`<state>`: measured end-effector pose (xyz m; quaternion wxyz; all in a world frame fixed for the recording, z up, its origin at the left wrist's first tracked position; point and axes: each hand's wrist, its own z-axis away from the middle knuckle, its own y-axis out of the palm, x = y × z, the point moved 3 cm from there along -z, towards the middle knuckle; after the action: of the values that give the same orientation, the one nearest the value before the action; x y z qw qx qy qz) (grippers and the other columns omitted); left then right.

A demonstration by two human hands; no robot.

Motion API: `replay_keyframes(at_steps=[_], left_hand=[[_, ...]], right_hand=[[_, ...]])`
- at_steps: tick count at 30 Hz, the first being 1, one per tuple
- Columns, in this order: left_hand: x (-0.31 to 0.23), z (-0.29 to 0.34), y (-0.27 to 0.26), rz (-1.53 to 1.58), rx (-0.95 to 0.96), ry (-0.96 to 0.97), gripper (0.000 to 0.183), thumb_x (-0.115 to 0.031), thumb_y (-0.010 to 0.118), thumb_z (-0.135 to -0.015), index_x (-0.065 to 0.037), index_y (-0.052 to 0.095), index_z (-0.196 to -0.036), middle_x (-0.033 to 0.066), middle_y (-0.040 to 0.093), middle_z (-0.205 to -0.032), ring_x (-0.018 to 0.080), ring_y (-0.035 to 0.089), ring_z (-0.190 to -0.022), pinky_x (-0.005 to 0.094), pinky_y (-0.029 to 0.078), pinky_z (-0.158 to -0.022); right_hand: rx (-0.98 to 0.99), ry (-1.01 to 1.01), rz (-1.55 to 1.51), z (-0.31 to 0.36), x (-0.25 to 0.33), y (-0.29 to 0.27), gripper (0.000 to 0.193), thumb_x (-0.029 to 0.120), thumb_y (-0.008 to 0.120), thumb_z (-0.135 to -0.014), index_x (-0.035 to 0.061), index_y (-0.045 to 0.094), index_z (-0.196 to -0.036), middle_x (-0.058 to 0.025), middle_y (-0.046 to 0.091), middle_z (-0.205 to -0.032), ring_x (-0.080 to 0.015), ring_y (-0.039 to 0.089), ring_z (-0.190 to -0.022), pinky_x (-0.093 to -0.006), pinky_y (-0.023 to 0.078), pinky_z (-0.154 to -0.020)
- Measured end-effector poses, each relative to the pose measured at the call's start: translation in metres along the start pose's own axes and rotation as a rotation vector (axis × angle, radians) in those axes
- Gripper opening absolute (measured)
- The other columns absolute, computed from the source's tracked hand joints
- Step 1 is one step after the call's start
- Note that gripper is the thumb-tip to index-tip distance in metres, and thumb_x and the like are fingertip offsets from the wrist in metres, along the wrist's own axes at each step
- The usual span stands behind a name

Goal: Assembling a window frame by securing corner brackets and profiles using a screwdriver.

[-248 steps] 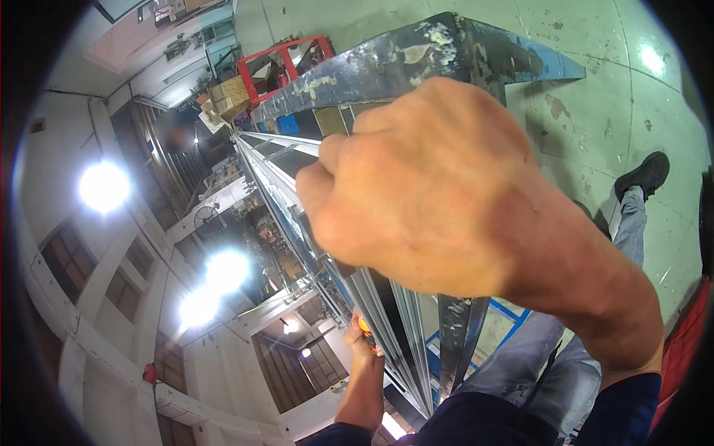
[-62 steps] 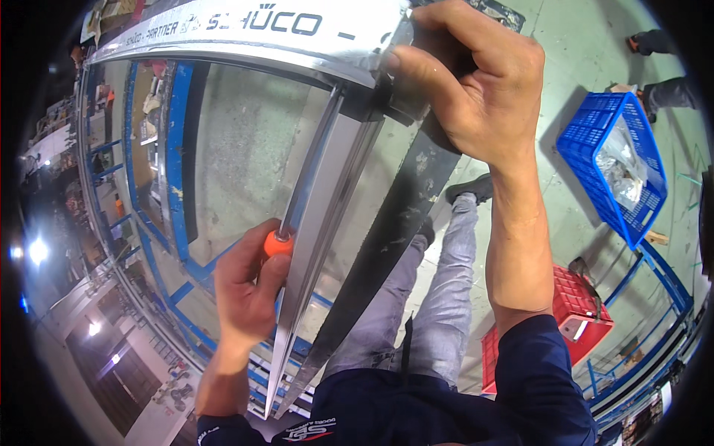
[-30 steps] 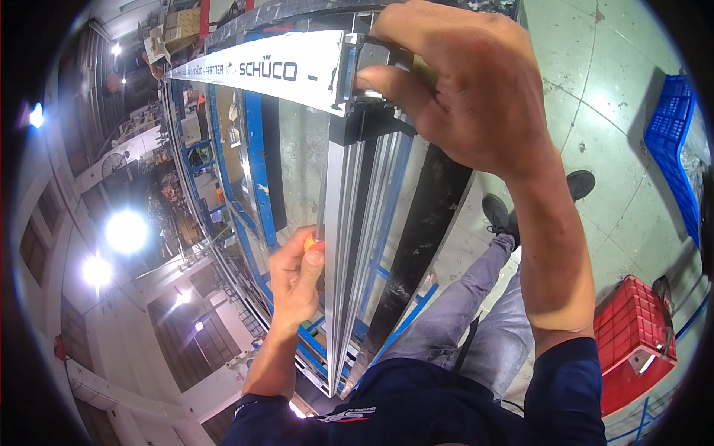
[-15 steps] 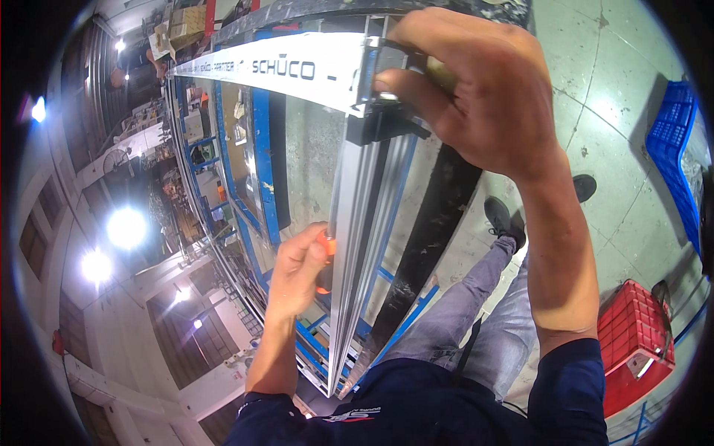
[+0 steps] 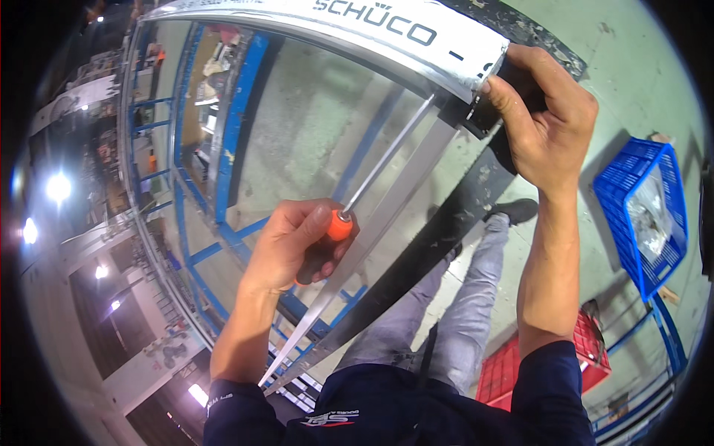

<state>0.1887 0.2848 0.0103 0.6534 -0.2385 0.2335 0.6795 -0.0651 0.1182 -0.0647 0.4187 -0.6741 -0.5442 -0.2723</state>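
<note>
My left hand (image 5: 290, 241) is closed around the orange-and-black handle of a screwdriver (image 5: 341, 225). Its long steel shaft runs up and away, and the tip meets the underside of a long metal profile (image 5: 372, 41) covered in white printed film, close to its right end. My right hand (image 5: 554, 126) pinches that end, thumb on the near face and fingers behind. A black block (image 5: 455, 115) sits under the profile's end, beside the thumb. From this corner a pale metal bar (image 5: 372, 234) slants toward my body. What the right fingertips touch behind is hidden.
A dark, worn beam (image 5: 424, 256) lies under the bar, and blue rack frames (image 5: 242, 123) stand to the left. On the floor at right are a blue crate (image 5: 610, 201) with clear plastic inside and a red crate (image 5: 498, 372). My legs and feet are below.
The view has shifted, and the white-filmed profile's end now sits farther right. The screwdriver's shaft, hidden before, now shows, reaching up to the corner. My right hand has lowered its grip at the end.
</note>
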Motion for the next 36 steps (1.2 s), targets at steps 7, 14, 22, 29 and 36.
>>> replay_keyframes(at_steps=[7, 14, 22, 29, 36], left_hand=[[-0.003, 0.007, -0.002, -0.022, 0.061, 0.132, 0.024, -0.015, 0.073, -0.096, 0.002, 0.070, -0.114, 0.0019, 0.066, -0.079, 0.0059, 0.058, -0.060, 0.0204, 0.043, -0.050], [0.000, 0.011, -0.004, -0.037, 0.055, 0.105, 0.028, -0.020, 0.071, -0.099, -0.001, 0.071, -0.119, -0.0003, 0.066, -0.078, 0.0048, 0.058, -0.060, 0.0210, 0.039, -0.048], [-0.001, 0.013, 0.003, -0.252, 0.007, 0.127, 0.031, -0.026, 0.070, -0.101, -0.005, 0.070, -0.124, -0.0060, 0.058, -0.075, 0.0012, 0.043, -0.058, 0.0223, 0.032, -0.050], [0.011, 0.018, 0.007, -0.254, -0.083, 0.283, 0.029, -0.023, 0.072, -0.100, -0.001, 0.070, -0.119, -0.0041, 0.063, -0.083, 0.0024, 0.052, -0.075, 0.0221, 0.041, -0.068], [0.013, 0.027, 0.003, -0.227, -0.049, 0.301, 0.032, -0.024, 0.069, -0.102, 0.002, 0.070, -0.119, 0.0000, 0.067, -0.088, 0.0060, 0.055, -0.079, 0.0252, 0.046, -0.074]], right_hand=[[-0.395, 0.195, -0.103, 0.048, 0.059, 0.005, 0.031, 0.007, 0.079, -0.088, -0.0037, 0.071, -0.116, -0.0130, 0.074, -0.100, -0.0160, 0.068, -0.083, -0.0290, 0.057, -0.076], [-0.138, 1.178, -0.720, 0.069, 0.111, 0.014, 0.073, 0.051, 0.061, -0.101, -0.0096, 0.051, -0.140, -0.0246, 0.061, -0.134, -0.0311, 0.059, -0.126, -0.0431, 0.049, -0.105], [-0.206, 1.379, -0.886, 0.009, 0.098, 0.035, 0.062, 0.063, 0.063, -0.094, 0.0115, 0.060, -0.128, -0.0110, 0.062, -0.107, -0.0248, 0.059, -0.098, -0.0527, 0.044, -0.095], [-0.276, 1.315, -0.609, 0.020, 0.073, 0.055, 0.084, 0.063, 0.072, -0.085, -0.0107, 0.065, -0.124, -0.0186, 0.069, -0.113, -0.0252, 0.067, -0.099, -0.0418, 0.052, -0.090], [-0.317, 1.199, -0.611, 0.017, 0.073, 0.054, 0.083, 0.062, 0.073, -0.083, -0.0121, 0.066, -0.117, -0.0182, 0.070, -0.092, -0.0225, 0.069, -0.072, -0.0374, 0.060, -0.065]])
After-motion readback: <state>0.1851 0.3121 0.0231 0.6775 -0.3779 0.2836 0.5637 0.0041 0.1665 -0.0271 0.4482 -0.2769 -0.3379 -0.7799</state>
